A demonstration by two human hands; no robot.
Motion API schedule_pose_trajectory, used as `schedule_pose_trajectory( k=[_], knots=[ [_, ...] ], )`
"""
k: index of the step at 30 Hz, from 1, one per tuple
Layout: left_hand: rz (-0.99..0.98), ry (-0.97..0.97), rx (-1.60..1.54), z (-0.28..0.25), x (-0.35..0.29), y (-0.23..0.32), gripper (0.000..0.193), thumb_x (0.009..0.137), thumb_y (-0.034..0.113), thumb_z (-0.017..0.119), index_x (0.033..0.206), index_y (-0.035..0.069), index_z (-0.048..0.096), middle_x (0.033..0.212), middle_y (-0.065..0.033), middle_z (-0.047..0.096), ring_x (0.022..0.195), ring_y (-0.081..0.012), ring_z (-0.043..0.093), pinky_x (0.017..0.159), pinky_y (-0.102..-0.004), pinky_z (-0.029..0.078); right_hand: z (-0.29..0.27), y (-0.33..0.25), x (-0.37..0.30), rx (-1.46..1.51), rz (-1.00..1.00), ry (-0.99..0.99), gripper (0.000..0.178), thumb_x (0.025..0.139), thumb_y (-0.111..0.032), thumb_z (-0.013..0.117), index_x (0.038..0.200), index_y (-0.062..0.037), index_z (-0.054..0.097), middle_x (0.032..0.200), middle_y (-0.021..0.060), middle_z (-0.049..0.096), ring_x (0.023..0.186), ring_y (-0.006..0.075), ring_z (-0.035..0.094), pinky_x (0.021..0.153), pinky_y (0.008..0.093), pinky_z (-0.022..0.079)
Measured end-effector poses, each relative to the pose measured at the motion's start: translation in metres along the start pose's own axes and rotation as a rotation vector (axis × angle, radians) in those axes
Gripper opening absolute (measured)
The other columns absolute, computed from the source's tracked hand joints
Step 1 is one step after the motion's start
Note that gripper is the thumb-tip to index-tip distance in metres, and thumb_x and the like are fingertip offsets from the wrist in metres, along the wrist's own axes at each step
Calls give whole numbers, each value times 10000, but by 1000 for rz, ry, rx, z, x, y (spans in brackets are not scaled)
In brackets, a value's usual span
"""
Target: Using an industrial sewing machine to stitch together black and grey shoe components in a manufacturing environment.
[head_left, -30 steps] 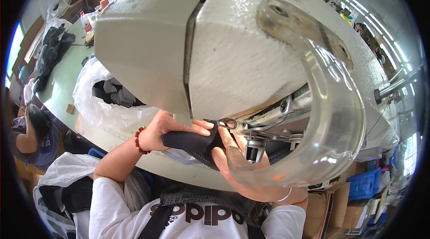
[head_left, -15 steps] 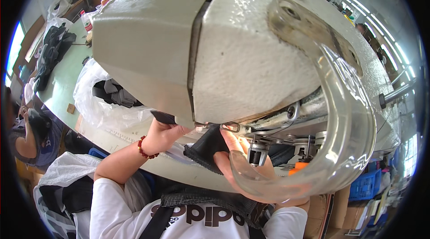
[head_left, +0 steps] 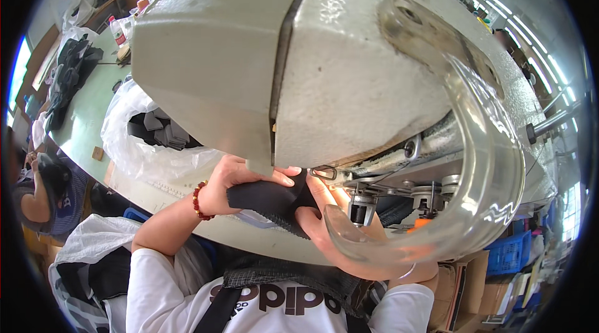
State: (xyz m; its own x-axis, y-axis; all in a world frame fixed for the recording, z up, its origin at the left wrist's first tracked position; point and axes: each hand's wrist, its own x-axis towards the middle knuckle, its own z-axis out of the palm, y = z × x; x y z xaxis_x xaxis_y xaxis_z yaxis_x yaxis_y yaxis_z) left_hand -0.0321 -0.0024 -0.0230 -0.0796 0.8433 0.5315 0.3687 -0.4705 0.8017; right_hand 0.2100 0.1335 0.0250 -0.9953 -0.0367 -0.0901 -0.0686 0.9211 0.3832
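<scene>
A piece of black fabric (head_left: pixel 265 200) with a ridged lower edge is stretched between my hands beneath the front of a large cream-coloured sewing machine (head_left: pixel 355 89). My left hand (head_left: pixel 236 178), wearing a red bead bracelet, grips the fabric's left part, fingers over its top. On the fabric's right side, my right hand (head_left: pixel 334 224) pinches it, thumb below and fingers reaching up under the machine. A clear curved guard (head_left: pixel 493 164) covers part of that hand. The machine head hides the needle area.
A white plastic bag (head_left: pixel 121 136) of dark fabric pieces lies on the table at left, near a small wooden block (head_left: pixel 98 152). Dark cloth (head_left: pixel 72 80) is heaped farther back beside a bottle (head_left: pixel 117 31). Another person (head_left: pixel 56 189) sits at far left; a blue crate (head_left: pixel 508 253) stands at right.
My left hand has shifted right and its fingers now lie over the black fabric, closer to my right hand. More of the fabric shows, spread leftward. My right hand stays nearly in place.
</scene>
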Motion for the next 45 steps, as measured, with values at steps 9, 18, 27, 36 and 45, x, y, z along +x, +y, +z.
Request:
schedule_pose_trajectory(
  k=[9, 18, 27, 36, 45],
  knots=[
    [98, -87, 231, -2, 3, -3, 419, 776, 119, 826, 1177, 15, 759, 1285, -172, 739, 1113, -322, 741, 949, -394, 583, -2, 3, 8, 552, 123, -87, 360, 1034, -188, 506, 1340, -2, 530, 1414, 271, 493, 1296, 369, 515, 1194, 429, 339],
    [130, -9, 210, 6, 1, -22, 412, 792, 144, 827, 1184, 38, 754, 1260, -166, 749, 1066, -324, 751, 908, -406, 595, 1, 7, 9, 901, 133, -72, 327, 985, -160, 551, 1247, 35, 561, 1375, 291, 512, 1284, 364, 543, 1210, 449, 349],
    [207, -33, 360, -1, 3, -6, 479, 708, 131, 807, 1178, 51, 758, 1294, -117, 745, 1114, -327, 715, 966, -438, 546, -3, 14, 12, 549, -9, 28, 313, 974, -156, 573, 1220, 37, 564, 1390, 287, 510, 1320, 374, 529, 1197, 445, 369],
    [252, -38, 519, 0, 8, -5, 431, 715, 96, 773, 1141, 31, 756, 1257, -86, 759, 1082, -345, 697, 942, -457, 540, -3, 15, 17, 254, -108, 117, 301, 962, -152, 595, 1192, 40, 567, 1405, 282, 508, 1357, 383, 516, 1184, 441, 389],
    [312, -26, 557, -4, 11, -10, 374, 752, 88, 765, 1122, 38, 784, 1257, -89, 761, 1145, -366, 683, 999, -474, 526, -7, 18, 14, 6, -173, 175, 290, 951, -148, 616, 1165, 42, 570, 1420, 278, 506, 1393, 393, 503, 1171, 436, 409]
  ],
)
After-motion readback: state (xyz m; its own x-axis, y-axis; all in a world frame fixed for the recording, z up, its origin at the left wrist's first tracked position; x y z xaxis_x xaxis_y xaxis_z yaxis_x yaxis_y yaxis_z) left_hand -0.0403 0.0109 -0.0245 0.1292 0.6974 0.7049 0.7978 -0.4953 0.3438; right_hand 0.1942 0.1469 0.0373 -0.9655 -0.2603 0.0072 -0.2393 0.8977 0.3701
